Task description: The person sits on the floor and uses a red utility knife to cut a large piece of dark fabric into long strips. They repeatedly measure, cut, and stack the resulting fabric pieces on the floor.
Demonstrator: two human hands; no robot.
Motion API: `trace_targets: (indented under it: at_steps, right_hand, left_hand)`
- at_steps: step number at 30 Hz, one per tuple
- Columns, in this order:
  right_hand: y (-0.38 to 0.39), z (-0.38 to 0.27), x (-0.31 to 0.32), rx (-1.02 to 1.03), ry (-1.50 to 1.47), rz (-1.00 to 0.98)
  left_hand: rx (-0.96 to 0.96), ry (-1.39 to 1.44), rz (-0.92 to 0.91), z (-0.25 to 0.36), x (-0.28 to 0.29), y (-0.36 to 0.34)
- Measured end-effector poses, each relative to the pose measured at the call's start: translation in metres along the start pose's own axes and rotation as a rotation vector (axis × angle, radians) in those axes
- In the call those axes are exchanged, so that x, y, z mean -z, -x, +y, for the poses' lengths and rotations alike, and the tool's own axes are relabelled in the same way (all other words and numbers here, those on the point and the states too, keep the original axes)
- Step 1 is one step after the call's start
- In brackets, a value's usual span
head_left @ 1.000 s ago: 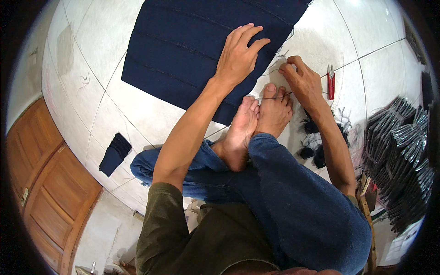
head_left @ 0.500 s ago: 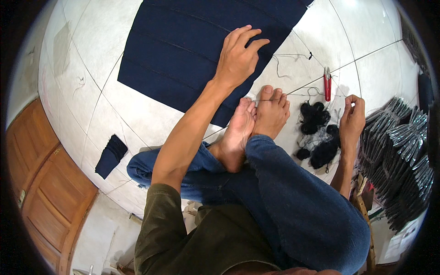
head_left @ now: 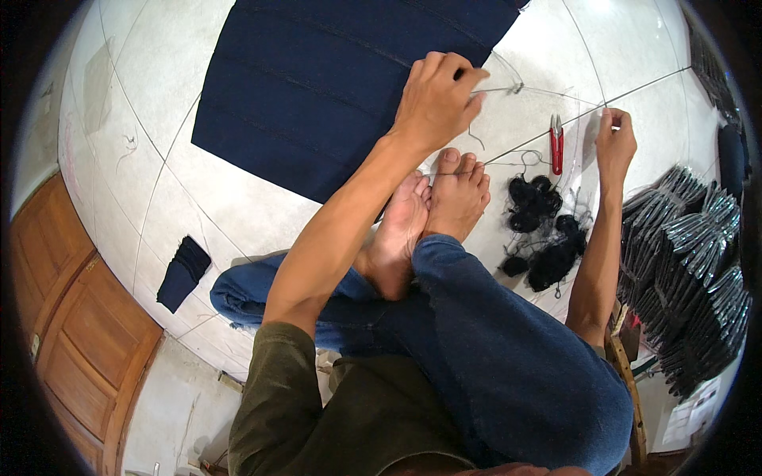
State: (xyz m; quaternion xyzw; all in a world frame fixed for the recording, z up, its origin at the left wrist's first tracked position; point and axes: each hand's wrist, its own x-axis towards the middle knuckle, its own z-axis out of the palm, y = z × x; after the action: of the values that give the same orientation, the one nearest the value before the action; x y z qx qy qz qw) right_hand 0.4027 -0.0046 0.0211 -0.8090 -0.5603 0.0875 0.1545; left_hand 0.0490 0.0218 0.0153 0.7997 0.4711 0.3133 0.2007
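Note:
A large dark navy cloth point(head_left: 302, 95) with stitched lines across it lies on the tiled floor. Over its right edge is my left hand point(head_left: 436, 99), fingers curled, with thumb and forefinger apart beside a dark thread point(head_left: 559, 94). That thread runs right from a small tangle to my right hand point(head_left: 616, 147), which pinches it between thumb and fingertips. Red-handled thread snips point(head_left: 557, 147) lie just left of my right hand. Below them sit tangled bunches of black yarn point(head_left: 534, 202). Another thread stretches across the toes of my bare feet point(head_left: 454, 202).
A small folded navy cloth piece point(head_left: 183, 274) lies left of my knee. At the right is a heap of dark bundles in shiny clear plastic point(head_left: 686, 262). A brown wooden door point(head_left: 95, 341) stands at the lower left, a wooden bar point(head_left: 629, 381) at the lower right.
My right hand has risen away from the black yarn, past the snips, drawing the thread up. My left hand has moved right toward the small tangle. The view has shifted slightly.

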Motion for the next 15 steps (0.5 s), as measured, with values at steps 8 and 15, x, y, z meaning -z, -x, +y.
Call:
trace_targets:
  at_steps: [8, 15]
  right_hand:
    - [0.041, 0.037, 0.067, -0.244, 0.359, -0.124]
    - [0.08, -0.081, 0.02, 0.241, 0.036, -0.081]
  left_hand:
    - [-0.244, -0.084, -0.179, -0.007, 0.034, 0.018]
    - [-0.371, -0.114, -0.308, 0.0, 0.009, 0.033]
